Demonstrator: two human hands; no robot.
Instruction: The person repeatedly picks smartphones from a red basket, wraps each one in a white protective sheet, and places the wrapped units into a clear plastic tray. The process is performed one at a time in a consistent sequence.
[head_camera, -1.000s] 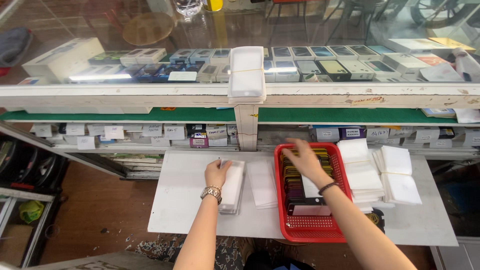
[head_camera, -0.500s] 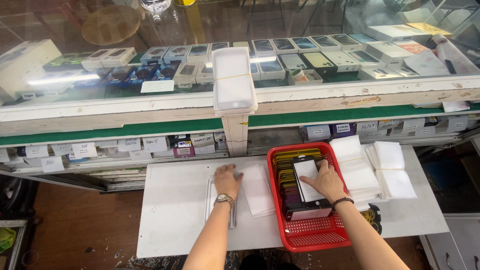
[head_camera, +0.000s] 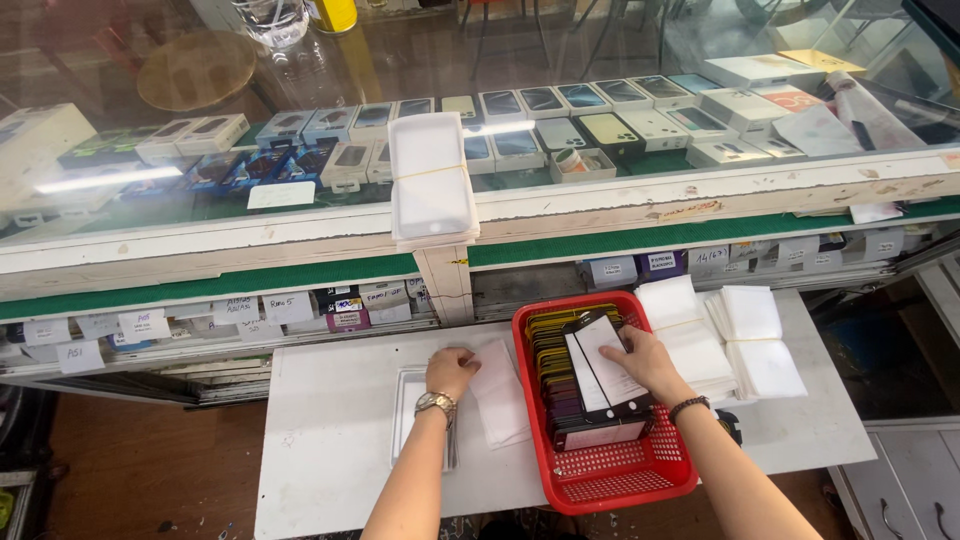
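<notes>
Two bare arms reach forward from the bottom edge over the white table (head_camera: 330, 440). Biggest thing up top is the glass display counter (head_camera: 250, 150), running the full width, rows of small boxed goods under the glass in white, blue and pale yellow. On its top sits a banded stack of white sleeves (head_camera: 432, 180), upright rectangle, rubber band across the middle. Below the counter, a green strip, then a shelf lined with small white paper tags and a few purple packets (head_camera: 345, 320).

Down to the table now. The red basket (head_camera: 610, 480), mesh-walled, stands right of centre, packed with dark flat packages on edge. Right of it, touching its rim, two fanned stacks of white sleeves (head_camera: 760, 340).

The right hand (head_camera: 645, 362), bead bracelet at the wrist, is inside the basket, fingers pinching a black-edged flat pack (head_camera: 600, 375) that lies tilted across the others. The left hand (head_camera: 450, 368), watch on the wrist, is curled, knuckles down, on the top end of a white tray (head_camera: 408, 430); whether it grips anything I cannot tell. Just right of it lie loose white sheets (head_camera: 500, 400).
</notes>
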